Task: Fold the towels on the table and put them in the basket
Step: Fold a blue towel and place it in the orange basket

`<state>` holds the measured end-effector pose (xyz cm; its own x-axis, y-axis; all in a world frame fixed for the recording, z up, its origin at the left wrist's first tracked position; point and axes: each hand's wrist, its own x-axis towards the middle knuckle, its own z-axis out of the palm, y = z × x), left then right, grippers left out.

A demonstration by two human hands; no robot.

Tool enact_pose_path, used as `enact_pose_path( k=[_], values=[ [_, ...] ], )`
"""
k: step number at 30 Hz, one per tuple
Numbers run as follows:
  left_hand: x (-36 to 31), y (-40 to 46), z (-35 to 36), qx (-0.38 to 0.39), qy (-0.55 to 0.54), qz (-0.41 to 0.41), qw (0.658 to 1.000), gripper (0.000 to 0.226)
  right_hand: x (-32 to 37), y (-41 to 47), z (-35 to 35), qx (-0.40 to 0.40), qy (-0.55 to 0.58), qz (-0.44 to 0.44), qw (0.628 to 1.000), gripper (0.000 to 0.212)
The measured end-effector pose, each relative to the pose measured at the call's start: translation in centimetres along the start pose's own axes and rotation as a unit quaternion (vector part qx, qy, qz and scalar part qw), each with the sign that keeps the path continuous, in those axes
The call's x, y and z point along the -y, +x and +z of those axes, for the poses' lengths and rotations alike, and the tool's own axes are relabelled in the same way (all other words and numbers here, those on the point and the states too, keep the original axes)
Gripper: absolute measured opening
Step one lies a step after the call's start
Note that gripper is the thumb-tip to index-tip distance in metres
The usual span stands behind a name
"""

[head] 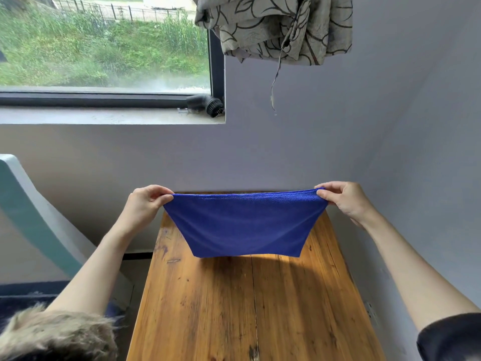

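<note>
Blue towel (244,225) stretched between left hand (145,204) and right hand (343,201).

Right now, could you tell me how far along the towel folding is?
Done: the blue towel looks doubled over once, with its stitched edges together at the top. In hand: the left hand and right hand pinch its top corners, holding it stretched above the wooden table. Left: finishing the folds and putting it away. No basket or other towels are in view, so I cannot count what remains.
</note>
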<state>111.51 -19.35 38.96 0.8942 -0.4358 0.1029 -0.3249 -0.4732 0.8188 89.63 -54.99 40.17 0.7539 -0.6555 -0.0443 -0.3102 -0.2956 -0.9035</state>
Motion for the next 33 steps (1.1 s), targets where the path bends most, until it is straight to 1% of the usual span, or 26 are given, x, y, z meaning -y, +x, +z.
enact_pose_path(
  k=[3, 6, 10, 14, 18, 20, 23, 25, 27, 30, 33],
  values=[
    [0.4, 0.5, 0.7, 0.013, 0.007, -0.019, 1.0, 0.007, -0.3, 0.8, 0.7, -0.016, -0.028, 0.0, 0.999, 0.016],
    [1.0, 1.3, 1.6, 0.011, -0.006, -0.048, 0.999, 0.008, -0.6, 1.9, 1.8, -0.039, -0.05, -0.002, 0.998, 0.007],
    [0.7, 3.5, 2.9, -0.016, -0.031, -0.081, 0.996, 0.011, -0.5, 4.7, 3.1, -0.084, -0.07, -0.004, 0.994, 0.005],
    [-0.6, 5.7, 2.6, -0.049, -0.052, -0.059, 0.996, 0.009, 0.1, 7.1, 3.3, -0.129, -0.069, -0.02, 0.989, 0.011],
    [-1.5, 5.5, 1.9, -0.048, -0.076, -0.021, 0.996, 0.009, 0.3, 6.9, 2.7, -0.148, -0.097, -0.064, 0.982, 0.018],
    [-1.4, 4.7, 1.7, -0.034, -0.088, -0.017, 0.995, 0.014, 0.0, 6.0, 2.4, -0.152, -0.093, -0.078, 0.981, 0.018],
    [-0.1, 2.6, 1.5, 0.016, -0.081, -0.028, 0.996, 0.015, -1.5, 3.8, 2.2, -0.129, -0.076, -0.069, 0.986, 0.014],
    [1.4, 0.7, 1.9, 0.069, -0.05, -0.049, 0.995, 0.014, -3.0, 1.8, 2.3, -0.091, -0.074, -0.038, 0.992, 0.011],
    [3.5, -1.4, 2.7, 0.124, -0.017, -0.087, 0.988, 0.013, -5.3, -0.6, 2.7, -0.038, -0.082, 0.008, 0.996, 0.01],
    [6.3, -5.4, 4.5, 0.217, 0.013, -0.148, 0.965, 0.009, -9.3, -4.4, 3.4, 0.027, -0.087, 0.095, 0.991, 0.008],
    [8.7, -9.2, 6.2, 0.274, 0.019, -0.217, 0.937, 0.009, -13.3, -8.1, 4.0, 0.093, -0.108, 0.184, 0.972, 0.01]
  ],
)
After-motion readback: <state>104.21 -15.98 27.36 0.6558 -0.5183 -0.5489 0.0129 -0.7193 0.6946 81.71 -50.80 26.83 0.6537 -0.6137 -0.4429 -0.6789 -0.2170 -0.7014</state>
